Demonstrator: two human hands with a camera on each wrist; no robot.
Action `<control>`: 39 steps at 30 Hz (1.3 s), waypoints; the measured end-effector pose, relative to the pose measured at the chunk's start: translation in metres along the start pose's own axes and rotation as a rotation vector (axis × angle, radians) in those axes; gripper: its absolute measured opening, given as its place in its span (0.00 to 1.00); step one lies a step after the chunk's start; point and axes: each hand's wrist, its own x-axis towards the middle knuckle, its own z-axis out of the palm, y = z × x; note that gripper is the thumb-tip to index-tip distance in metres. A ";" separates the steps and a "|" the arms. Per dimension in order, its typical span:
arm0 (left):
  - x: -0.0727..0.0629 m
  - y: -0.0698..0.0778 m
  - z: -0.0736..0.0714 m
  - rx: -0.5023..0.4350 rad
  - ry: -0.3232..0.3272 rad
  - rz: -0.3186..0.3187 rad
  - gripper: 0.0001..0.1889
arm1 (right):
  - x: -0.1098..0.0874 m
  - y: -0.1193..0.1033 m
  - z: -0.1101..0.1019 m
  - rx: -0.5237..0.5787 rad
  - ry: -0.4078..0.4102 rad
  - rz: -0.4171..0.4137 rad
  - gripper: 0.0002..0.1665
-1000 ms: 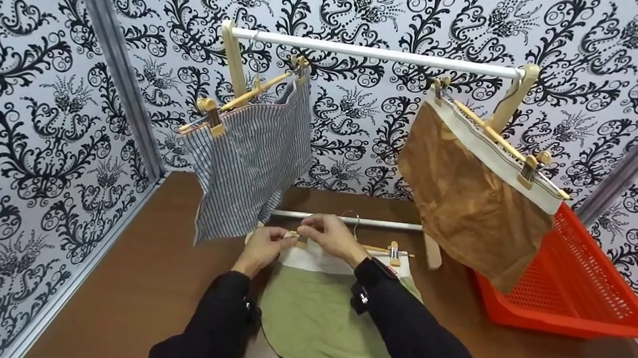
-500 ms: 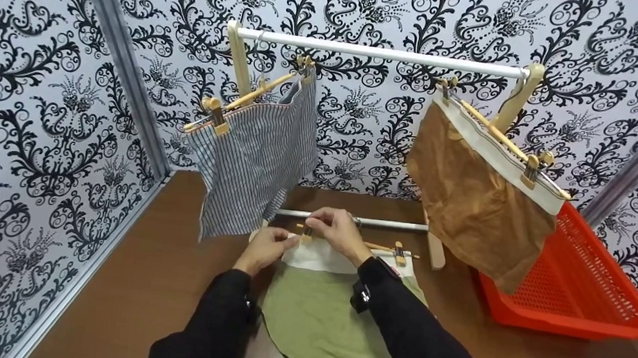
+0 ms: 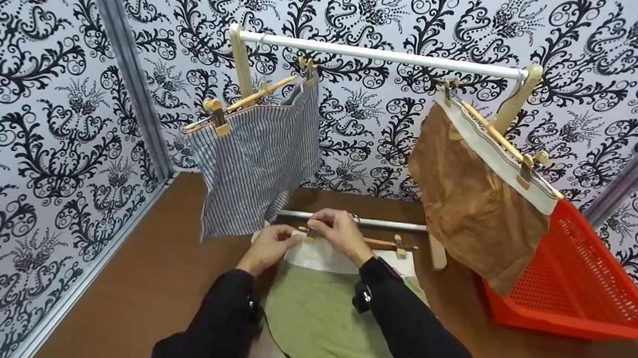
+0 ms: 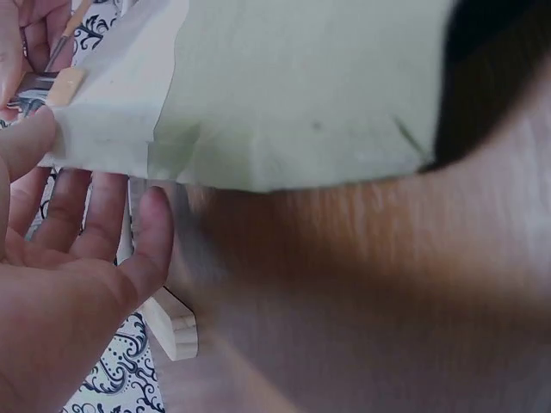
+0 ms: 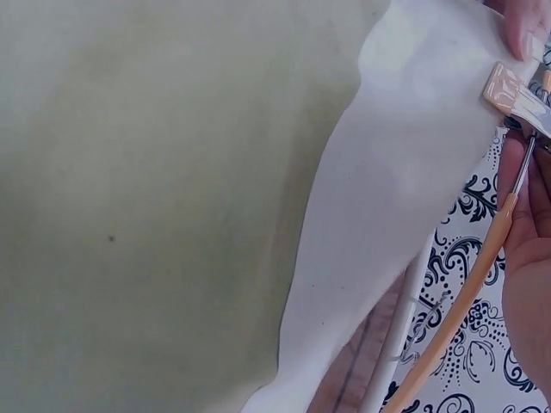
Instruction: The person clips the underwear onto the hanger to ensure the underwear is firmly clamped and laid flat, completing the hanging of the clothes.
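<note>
An olive-green garment (image 3: 332, 314) with a white waistband (image 3: 322, 258) lies toward me, its waistband at a wooden clip hanger (image 3: 379, 243). With thumb on top and fingers beneath, my left hand (image 3: 269, 247) pinches the waistband's left corner, also seen in the left wrist view. My right hand (image 3: 341, 234) pinches the hanger's left clip (image 3: 310, 236) from above. In the right wrist view the tip of this clip (image 5: 502, 89) overlaps the waistband edge, and the hanger's bar (image 5: 472, 301) runs down from it. The right clip (image 3: 399, 245) sits at the waistband's other end.
Behind my hands stands a rack with a white rail (image 3: 384, 54). A striped garment (image 3: 258, 163) hangs at its left, a brown garment (image 3: 475, 195) at its right. A red plastic basket (image 3: 576, 275) stands right on the brown table (image 3: 138, 278). Patterned walls enclose the back and sides.
My right hand has shifted slightly up and right onto the left clip, which shows more plainly now. The left hand stays at the waistband corner. The view has shifted a little.
</note>
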 end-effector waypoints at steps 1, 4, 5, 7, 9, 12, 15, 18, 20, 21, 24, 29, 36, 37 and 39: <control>0.001 0.000 0.000 0.005 0.001 -0.001 0.07 | 0.001 0.005 0.001 -0.002 -0.008 0.005 0.09; 0.002 0.001 0.000 0.015 0.002 -0.014 0.07 | 0.001 0.004 0.002 -0.025 -0.021 0.018 0.09; 0.003 0.001 0.000 0.016 0.002 -0.017 0.07 | 0.000 0.004 0.003 -0.029 -0.026 0.019 0.09; 0.004 0.001 0.000 0.011 0.008 -0.030 0.08 | 0.000 0.004 0.004 -0.036 -0.031 0.021 0.09; 0.005 0.000 0.001 -0.005 0.023 -0.050 0.07 | 0.000 0.005 0.005 -0.033 -0.028 0.024 0.10; 0.005 0.000 0.002 -0.032 0.040 -0.083 0.07 | 0.000 0.005 0.007 -0.019 -0.025 0.033 0.10; 0.006 -0.001 0.002 -0.048 0.045 -0.118 0.07 | 0.000 0.005 0.009 0.005 -0.019 0.032 0.10; 0.005 -0.001 0.002 -0.046 0.039 -0.128 0.07 | 0.000 0.005 0.011 0.010 -0.019 0.037 0.10; 0.005 -0.002 0.002 -0.045 0.041 -0.127 0.07 | -0.001 0.005 0.011 0.005 -0.029 0.049 0.12; 0.005 -0.002 0.002 -0.043 0.044 -0.126 0.07 | -0.001 0.005 0.010 -0.004 -0.033 0.058 0.12; 0.005 -0.002 0.002 -0.046 0.051 -0.137 0.08 | -0.001 0.004 0.010 -0.031 -0.042 0.068 0.14; 0.006 -0.001 0.003 -0.035 0.052 -0.158 0.10 | -0.001 0.006 0.009 -0.044 -0.046 0.057 0.15; 0.004 -0.002 0.003 -0.047 0.060 -0.163 0.07 | -0.003 0.007 0.012 -0.078 -0.063 0.045 0.18; 0.004 -0.002 0.003 -0.052 0.061 -0.163 0.07 | -0.003 0.008 0.012 -0.084 -0.066 0.051 0.18; 0.004 -0.001 0.004 -0.059 0.070 -0.162 0.07 | -0.003 0.008 0.013 -0.096 -0.073 0.054 0.19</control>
